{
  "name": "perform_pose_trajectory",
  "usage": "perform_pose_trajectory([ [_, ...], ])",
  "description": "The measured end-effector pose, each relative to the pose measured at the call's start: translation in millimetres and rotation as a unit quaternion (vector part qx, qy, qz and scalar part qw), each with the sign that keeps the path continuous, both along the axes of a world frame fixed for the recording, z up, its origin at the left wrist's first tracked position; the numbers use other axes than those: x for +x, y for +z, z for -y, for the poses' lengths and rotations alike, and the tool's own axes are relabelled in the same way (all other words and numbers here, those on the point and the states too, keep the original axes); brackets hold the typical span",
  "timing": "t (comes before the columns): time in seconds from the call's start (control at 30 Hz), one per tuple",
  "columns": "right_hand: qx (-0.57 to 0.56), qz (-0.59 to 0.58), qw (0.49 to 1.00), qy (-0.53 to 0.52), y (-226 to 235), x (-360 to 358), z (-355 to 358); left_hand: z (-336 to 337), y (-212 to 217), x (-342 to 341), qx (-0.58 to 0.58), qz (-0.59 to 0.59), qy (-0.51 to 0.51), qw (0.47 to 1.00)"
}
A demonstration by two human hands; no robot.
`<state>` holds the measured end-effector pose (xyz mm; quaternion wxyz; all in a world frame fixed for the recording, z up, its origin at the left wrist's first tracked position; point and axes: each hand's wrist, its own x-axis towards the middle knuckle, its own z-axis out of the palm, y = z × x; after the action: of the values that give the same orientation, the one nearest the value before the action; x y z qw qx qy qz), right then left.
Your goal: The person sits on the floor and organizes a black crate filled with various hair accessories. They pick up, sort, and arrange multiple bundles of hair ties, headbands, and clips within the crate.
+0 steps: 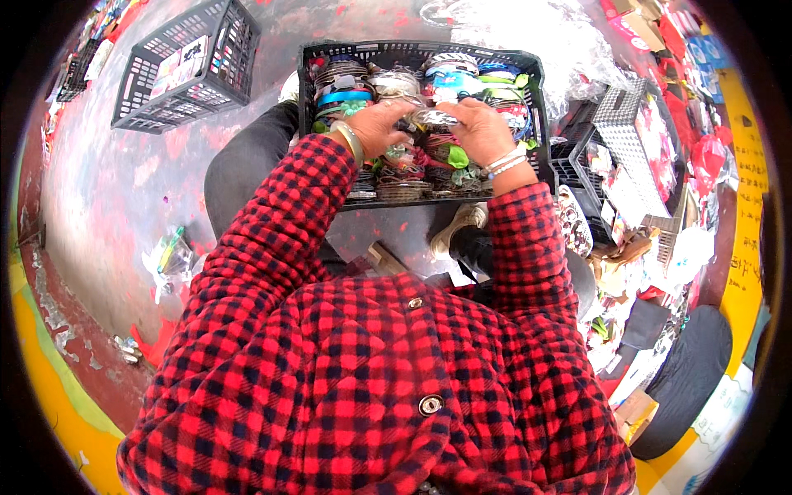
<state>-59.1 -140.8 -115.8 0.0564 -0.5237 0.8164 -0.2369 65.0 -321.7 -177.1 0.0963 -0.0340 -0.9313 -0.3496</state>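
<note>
A black plastic crate [540, 107] in front of me holds packed rows of thin, many-coloured hoops that look like headbands [342, 82]. Above its middle, a silvery white patterned band [435, 118] spans the gap between my hands. My right hand [483, 132] pinches its right end between thumb and fingers. At its left end are the curled fingers of my left hand [375, 128], which appear to grip it; their tips are partly hidden. Bright green pieces [458, 157] and a blue band [345, 96] show among the hoops around my hands.
Another dark crate [186, 70] with packets inside stands on the floor at the far left. On the right are a white basket [631, 148], clear plastic wrapping [528, 41] and heaped goods. My knees flank the crate. A small plastic bag [172, 256] lies left of me.
</note>
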Motion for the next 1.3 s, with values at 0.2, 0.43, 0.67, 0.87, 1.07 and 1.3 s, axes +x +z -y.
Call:
perform_pose_trajectory([
  [0.2,-0.010,0.100,0.995,0.015,-12.4,3.1,-1.7,-6.5,20.9,2.7,0.098,0.085,0.027,0.991],
  [0.43,-0.041,0.246,0.968,0.010,-34.5,-5.3,-5.4,2.7,-12.8,-0.1,-0.062,-0.016,0.009,0.998],
  [0.67,0.087,0.490,0.866,-0.051,-100.8,-25.2,-36.5,9.2,-54.5,10.0,0.335,0.259,0.085,0.902],
  [0.87,0.118,0.203,0.972,-0.020,-136.4,-21.2,-38.8,10.8,-90.2,18.5,0.076,0.172,0.031,0.982],
  [1.07,0.138,0.048,0.989,0.008,-140.7,-3.7,-32.9,10.3,-120.3,26.7,-0.067,0.241,0.006,0.968],
  [1.3,0.093,0.156,0.983,-0.040,-157.7,1.7,-25.5,12.0,-137.9,28.1,-0.091,0.216,0.041,0.971],
])
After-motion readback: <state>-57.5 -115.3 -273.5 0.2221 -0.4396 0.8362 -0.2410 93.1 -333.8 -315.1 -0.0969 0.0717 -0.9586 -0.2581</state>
